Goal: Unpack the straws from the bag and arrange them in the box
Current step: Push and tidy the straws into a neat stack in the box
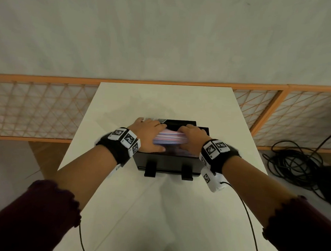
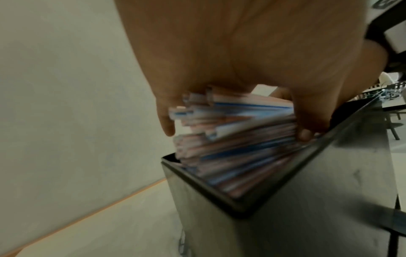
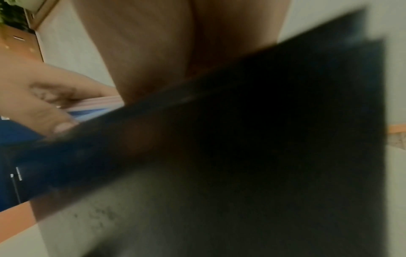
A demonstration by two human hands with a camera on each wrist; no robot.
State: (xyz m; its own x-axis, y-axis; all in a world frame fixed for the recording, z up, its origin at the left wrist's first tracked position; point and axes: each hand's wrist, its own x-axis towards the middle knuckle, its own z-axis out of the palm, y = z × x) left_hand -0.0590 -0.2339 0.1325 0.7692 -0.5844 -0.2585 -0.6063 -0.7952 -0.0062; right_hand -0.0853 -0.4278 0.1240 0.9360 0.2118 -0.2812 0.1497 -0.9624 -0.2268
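- The left hand and right hand each curl round one end of the straws, gripping the bundle between them.
- The straws lie crosswise, half sunk into the black box on the table.
- Risk: uneven ends may snag the rim, spilling loose straws outside.

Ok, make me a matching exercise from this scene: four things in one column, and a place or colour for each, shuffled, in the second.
Things:
1. straws
2. box
3. left hand
4. cables

Descriptions:
A. black, standing on the white table
B. on the floor, right of the table
C. striped red, white and blue
D. gripping the bundle's left end

Pairs: 1-C, 2-A, 3-D, 4-B
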